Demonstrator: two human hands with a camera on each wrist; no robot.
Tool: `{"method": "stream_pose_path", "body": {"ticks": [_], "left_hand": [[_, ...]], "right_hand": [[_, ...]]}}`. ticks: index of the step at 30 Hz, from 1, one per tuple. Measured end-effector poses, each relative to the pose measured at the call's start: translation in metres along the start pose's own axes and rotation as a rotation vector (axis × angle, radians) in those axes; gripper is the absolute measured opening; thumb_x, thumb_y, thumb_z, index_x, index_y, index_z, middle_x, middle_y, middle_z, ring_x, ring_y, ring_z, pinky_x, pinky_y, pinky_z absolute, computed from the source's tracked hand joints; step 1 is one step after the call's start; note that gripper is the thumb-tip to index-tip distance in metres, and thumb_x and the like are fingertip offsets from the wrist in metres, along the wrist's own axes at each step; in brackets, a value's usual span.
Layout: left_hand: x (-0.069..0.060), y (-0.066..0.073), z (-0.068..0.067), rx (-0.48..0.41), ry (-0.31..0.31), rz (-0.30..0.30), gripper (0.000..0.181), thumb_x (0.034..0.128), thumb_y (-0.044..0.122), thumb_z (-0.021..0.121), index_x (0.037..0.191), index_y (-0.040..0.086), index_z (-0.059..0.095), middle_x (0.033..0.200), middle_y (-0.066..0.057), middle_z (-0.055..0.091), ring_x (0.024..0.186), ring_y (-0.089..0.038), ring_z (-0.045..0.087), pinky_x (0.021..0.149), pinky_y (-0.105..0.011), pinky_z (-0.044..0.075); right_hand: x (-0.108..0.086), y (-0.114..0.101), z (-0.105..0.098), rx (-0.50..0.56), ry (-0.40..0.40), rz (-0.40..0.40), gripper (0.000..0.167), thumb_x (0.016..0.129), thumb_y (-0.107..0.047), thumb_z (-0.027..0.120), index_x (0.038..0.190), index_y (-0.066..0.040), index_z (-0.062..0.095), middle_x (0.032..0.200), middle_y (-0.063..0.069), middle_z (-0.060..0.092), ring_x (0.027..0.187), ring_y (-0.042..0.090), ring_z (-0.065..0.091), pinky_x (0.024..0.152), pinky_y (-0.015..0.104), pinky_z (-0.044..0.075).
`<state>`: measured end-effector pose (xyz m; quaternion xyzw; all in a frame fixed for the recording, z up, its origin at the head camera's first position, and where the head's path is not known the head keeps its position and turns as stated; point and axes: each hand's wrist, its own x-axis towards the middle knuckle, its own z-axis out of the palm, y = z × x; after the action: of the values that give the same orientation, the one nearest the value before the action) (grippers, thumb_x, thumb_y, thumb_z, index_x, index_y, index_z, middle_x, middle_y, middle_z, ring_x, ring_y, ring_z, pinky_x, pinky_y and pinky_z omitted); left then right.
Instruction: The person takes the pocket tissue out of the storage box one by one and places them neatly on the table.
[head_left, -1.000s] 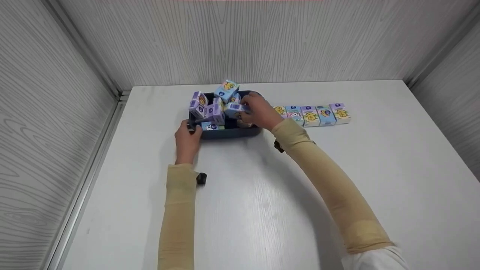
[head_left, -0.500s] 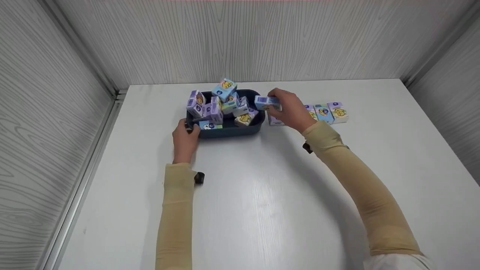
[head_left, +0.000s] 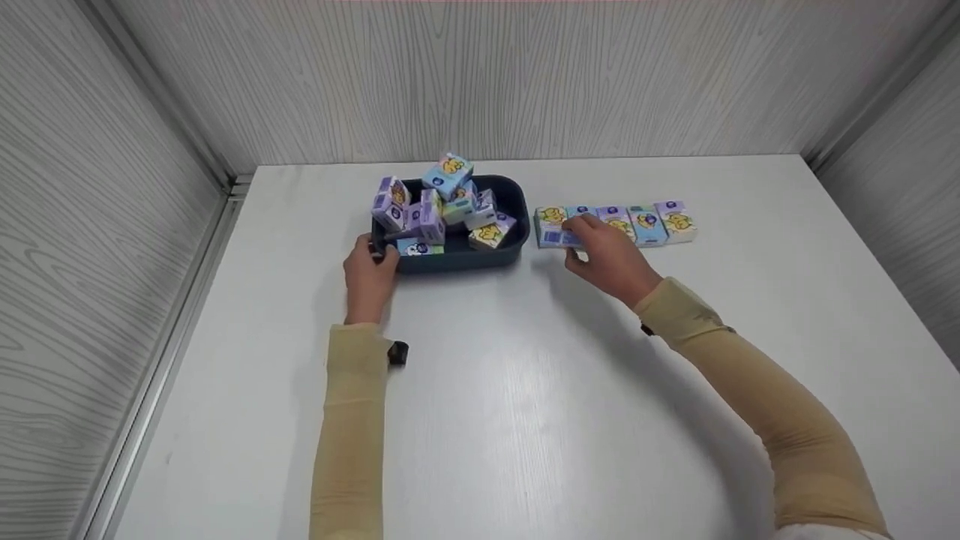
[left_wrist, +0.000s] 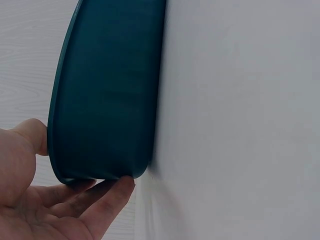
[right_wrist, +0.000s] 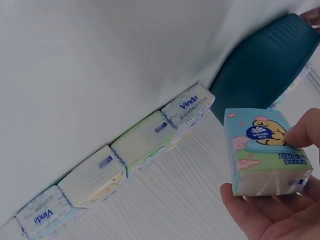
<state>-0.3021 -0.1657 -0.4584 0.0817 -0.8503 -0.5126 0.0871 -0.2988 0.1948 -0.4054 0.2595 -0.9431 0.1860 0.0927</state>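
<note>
My left hand holds the near left corner of a dark teal plastic bin. In the left wrist view the thumb is at the bin's rim, and the fingers lie against its end wall. Small Vinda tissue packs are heaped inside, blue and purple. Right of the bin my right hand grips one blue tissue pack, thumb on its printed face and fingers beneath. That pack is in front of the left part of a row of tissue packs, partly covering it in the head view.
The row of packs stands side by side on the white table, just right of the bin. Behind the table rises a grey wood-grain panel, with further panels at the left and right.
My right hand has lifted the blue tissue pack out of the bin, then carried it right and down to the row. The left hand stays at the bin's corner.
</note>
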Motion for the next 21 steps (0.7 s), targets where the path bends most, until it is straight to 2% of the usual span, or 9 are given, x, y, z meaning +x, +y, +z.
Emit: {"method": "stream_pose_path", "body": {"ticks": [7, 12, 16, 21], "left_hand": [[0.0, 0.001, -0.001, -0.002, 0.005, 0.009, 0.042, 0.0955, 0.019, 0.053, 0.13, -0.004, 0.048, 0.122, -0.02, 0.057, 0.112, -0.027, 0.053, 0.096, -0.039, 0.04], [0.0, 0.001, -0.002, 0.015, 0.005, -0.003, 0.044, 0.0955, 0.02, 0.052, 0.131, -0.004, 0.047, 0.124, -0.021, 0.056, 0.114, -0.027, 0.052, 0.097, -0.039, 0.04], [0.0, 0.001, -0.002, 0.014, 0.003, -0.002, 0.044, 0.0951, 0.021, 0.052, 0.131, -0.004, 0.047, 0.123, -0.02, 0.056, 0.113, -0.027, 0.052, 0.097, -0.039, 0.039], [0.0, 0.001, -0.001, 0.012, -0.007, 0.001, 0.044, 0.0953, 0.021, 0.052, 0.13, -0.006, 0.047, 0.124, -0.021, 0.056, 0.114, -0.027, 0.052, 0.098, -0.039, 0.039]], "right_hand": [[-0.025, -0.002, 0.01, -0.156, -0.041, -0.111, 0.031, 0.084, -0.005, 0.064, 0.114, -0.001, 0.055, 0.102, 0.014, 0.059, 0.082, 0.024, 0.057, 0.077, 0.038, 0.052], [-0.035, -0.004, 0.011, -0.254, -0.079, -0.165, 0.031, 0.083, -0.005, 0.066, 0.112, 0.001, 0.056, 0.103, 0.015, 0.058, 0.084, 0.028, 0.059, 0.077, 0.041, 0.052], [-0.047, -0.007, 0.012, -0.296, -0.164, -0.181, 0.04, 0.08, -0.008, 0.073, 0.115, 0.0, 0.057, 0.109, 0.016, 0.06, 0.094, 0.032, 0.058, 0.082, 0.045, 0.05], [-0.061, -0.012, 0.012, -0.31, -0.261, -0.208, 0.047, 0.079, -0.012, 0.077, 0.12, 0.0, 0.057, 0.116, 0.018, 0.058, 0.099, 0.032, 0.056, 0.085, 0.043, 0.05]]}}
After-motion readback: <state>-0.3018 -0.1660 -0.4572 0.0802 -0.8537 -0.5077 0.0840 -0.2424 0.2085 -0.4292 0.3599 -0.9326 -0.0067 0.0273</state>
